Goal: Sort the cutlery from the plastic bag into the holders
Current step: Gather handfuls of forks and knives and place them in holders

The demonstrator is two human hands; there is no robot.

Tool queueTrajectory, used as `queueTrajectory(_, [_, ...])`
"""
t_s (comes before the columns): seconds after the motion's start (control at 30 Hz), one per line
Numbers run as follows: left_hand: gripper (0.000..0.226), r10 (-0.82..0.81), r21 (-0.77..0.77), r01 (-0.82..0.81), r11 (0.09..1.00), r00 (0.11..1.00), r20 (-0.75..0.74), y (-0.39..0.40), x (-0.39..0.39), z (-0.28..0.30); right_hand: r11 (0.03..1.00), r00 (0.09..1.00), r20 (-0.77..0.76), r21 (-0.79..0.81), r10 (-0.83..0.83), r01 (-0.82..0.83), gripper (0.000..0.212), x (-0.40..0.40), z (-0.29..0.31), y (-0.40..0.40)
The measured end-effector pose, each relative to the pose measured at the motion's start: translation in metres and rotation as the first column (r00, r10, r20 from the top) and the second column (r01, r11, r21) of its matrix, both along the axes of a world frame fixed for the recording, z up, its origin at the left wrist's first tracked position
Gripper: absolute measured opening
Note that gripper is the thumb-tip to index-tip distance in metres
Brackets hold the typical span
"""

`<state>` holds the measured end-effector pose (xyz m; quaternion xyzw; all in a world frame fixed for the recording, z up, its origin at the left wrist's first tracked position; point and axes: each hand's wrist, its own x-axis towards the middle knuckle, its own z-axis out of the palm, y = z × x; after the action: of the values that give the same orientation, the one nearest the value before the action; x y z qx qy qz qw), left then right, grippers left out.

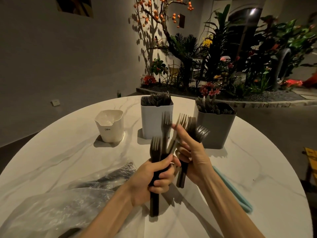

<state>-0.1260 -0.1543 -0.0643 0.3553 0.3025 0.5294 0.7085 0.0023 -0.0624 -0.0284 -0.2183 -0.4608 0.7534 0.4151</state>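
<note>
Our left hand (pixel 155 179) clenched round bundle of dark forks (pixel 155 152), tines up, above round marble table (pixel 68 152). Our right hand (pixel 192 155) grips second fork bunch (pixel 192 129), forefinger stretched across tines. Plastic bag (pixel 72 200) lies left, near us, dark cutlery inside. Beyond hands: cream holder (pixel 109 127), white holder (pixel 154 119), grey holder (pixel 216 127), last two filled with cutlery

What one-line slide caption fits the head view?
Both hands, left and right, grip black plastic forks above a marble table with three cutlery holders.
</note>
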Motion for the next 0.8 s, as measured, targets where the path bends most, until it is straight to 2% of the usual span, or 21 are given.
queueTrajectory(0.1, [0.021, 0.048, -0.005, -0.048, 0.999, 0.999, 0.018, 0.001, -0.001, 0.000, 0.999, 1.000, -0.006, 0.041, -0.025, 0.026, 0.037, -0.002, -0.006, 0.006])
queueTrajectory(0.27, [0.031, -0.144, -0.022, 0.143, 0.990, 0.970, -0.194, -0.005, 0.003, 0.001, 1.000, 0.981, 0.193, 0.006, 0.013, -0.015, 0.047, -0.006, -0.004, -0.006])
queueTrajectory(0.33, [0.038, -0.157, -0.013, 0.159, 0.987, 0.954, -0.255, -0.007, 0.005, 0.004, 0.998, 0.981, 0.186, -0.038, 0.050, -0.043, 0.038, -0.007, -0.001, -0.006])
queueTrajectory(0.43, [0.052, -0.067, -0.034, 0.059, 0.998, 0.948, -0.310, -0.009, 0.009, 0.012, 0.991, 1.000, 0.029, -0.133, 0.008, -0.004, 0.037, -0.003, 0.004, 0.003])
queueTrajectory(0.5, [0.051, 0.038, -0.031, -0.052, 0.998, 0.942, -0.332, -0.006, 0.010, 0.014, 0.982, 0.998, -0.051, -0.185, -0.048, 0.038, 0.039, 0.004, 0.006, 0.012])
queueTrajectory(0.6, [0.045, 0.240, -0.022, -0.267, 0.963, 0.895, -0.377, 0.004, 0.004, 0.006, 0.973, 0.994, -0.040, -0.212, -0.098, 0.087, 0.044, 0.016, 0.009, 0.025])
queueTrajectory(0.73, [0.047, 0.362, 0.015, -0.367, 0.930, 0.911, -0.198, 0.010, -0.007, 0.003, 0.975, 0.992, -0.040, -0.192, -0.118, 0.109, 0.053, 0.015, 0.010, 0.028])
queueTrajectory(0.8, [0.046, 0.378, 0.045, -0.376, 0.926, 0.912, -0.161, 0.008, -0.009, 0.006, 0.974, 0.992, -0.083, -0.210, -0.099, 0.079, 0.051, 0.014, 0.009, 0.026])
